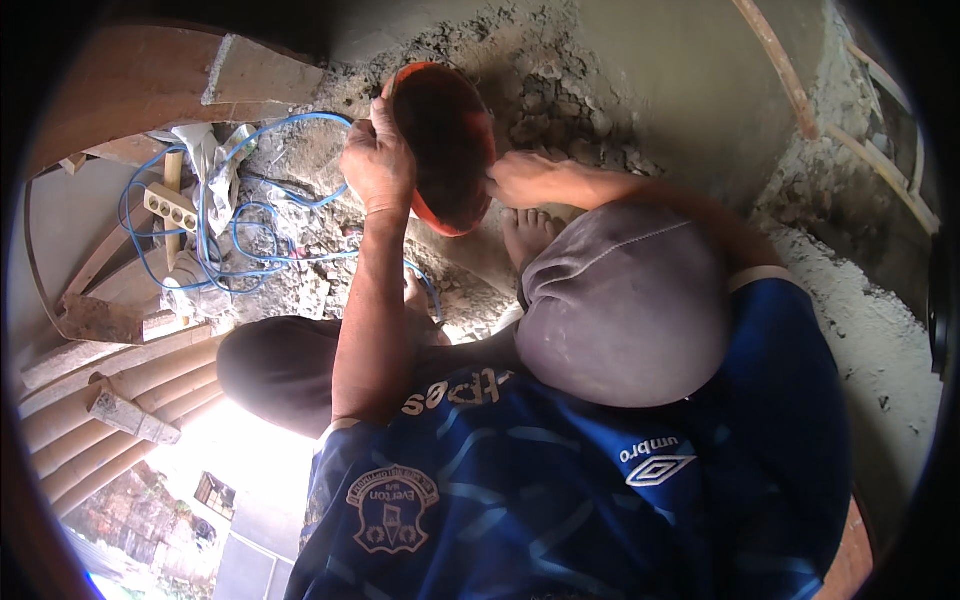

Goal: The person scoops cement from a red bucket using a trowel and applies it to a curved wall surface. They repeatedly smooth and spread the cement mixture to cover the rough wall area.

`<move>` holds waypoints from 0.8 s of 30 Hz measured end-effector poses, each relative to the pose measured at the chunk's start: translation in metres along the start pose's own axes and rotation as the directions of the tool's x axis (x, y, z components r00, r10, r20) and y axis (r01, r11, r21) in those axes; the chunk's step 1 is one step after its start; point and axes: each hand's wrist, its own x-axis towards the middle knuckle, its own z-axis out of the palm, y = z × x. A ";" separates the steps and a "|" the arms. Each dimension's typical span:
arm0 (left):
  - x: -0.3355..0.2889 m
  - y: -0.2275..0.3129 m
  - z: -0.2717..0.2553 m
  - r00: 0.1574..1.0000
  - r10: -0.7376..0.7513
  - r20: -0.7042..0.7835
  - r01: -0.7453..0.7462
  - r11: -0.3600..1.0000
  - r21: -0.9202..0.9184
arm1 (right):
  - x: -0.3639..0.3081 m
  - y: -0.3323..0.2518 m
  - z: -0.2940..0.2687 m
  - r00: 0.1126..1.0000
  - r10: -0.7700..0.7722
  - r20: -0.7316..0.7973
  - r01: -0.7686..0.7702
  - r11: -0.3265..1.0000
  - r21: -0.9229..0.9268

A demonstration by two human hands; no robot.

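Head view shows the left hand point(380, 165) at the left rim of the orange bowl point(478, 140), its fingers folded close and pinching the edge. The bowl hangs or rests tilted between both hands; whether it touches the ground cannot be told. At its right rim, the right hand point(525, 180) has its fingers curled together, tips partly hidden, so how firmly they pinch cannot be told. Handling it well likely calls for matched grip on both rims and a controlled tilt. Well left of the bowl lies a power strip point(171, 207); nearer, blue cable point(310, 116) runs close to the left hand and could snag. A bare foot point(527, 235), rubble point(555, 115) and the right knee point(625, 300) crowd the bowl's right side.
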 end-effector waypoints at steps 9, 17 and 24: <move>-0.008 0.004 -0.010 0.995 -0.051 -0.084 0.049 0.998 -0.027 | 0.038 0.010 0.035 0.981 -0.145 0.132 0.124 0.980 0.156; -0.007 0.013 0.003 0.998 -0.055 -0.007 0.054 0.993 -0.103 | 0.002 0.020 0.001 0.875 -0.473 0.108 0.471 0.881 0.042; 0.015 -0.004 -0.009 0.991 -0.127 -0.037 0.122 0.985 -0.122 | -0.049 0.009 -0.027 0.948 -0.320 -0.002 0.287 0.849 0.444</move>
